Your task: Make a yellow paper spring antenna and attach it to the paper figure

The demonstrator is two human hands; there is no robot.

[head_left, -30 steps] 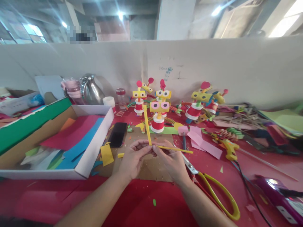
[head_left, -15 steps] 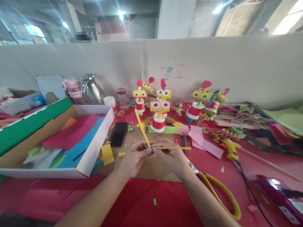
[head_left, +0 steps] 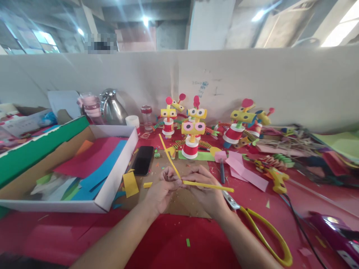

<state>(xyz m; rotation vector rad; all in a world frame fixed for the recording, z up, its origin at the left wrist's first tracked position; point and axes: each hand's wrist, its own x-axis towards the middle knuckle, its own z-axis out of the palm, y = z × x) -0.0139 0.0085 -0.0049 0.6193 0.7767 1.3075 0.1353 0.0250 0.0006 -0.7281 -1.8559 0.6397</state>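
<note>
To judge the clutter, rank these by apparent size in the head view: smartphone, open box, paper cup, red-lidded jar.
1. Open box
2. Smartphone
3. Paper cup and red-lidded jar: too alike to rank

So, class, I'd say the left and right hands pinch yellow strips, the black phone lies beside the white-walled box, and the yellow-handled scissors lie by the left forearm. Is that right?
Not quite: the head view shows the yellow-handled scissors by the right forearm. The left hand and right hand do pinch yellow strips, and the black phone lies beside the white-walled box.
</note>
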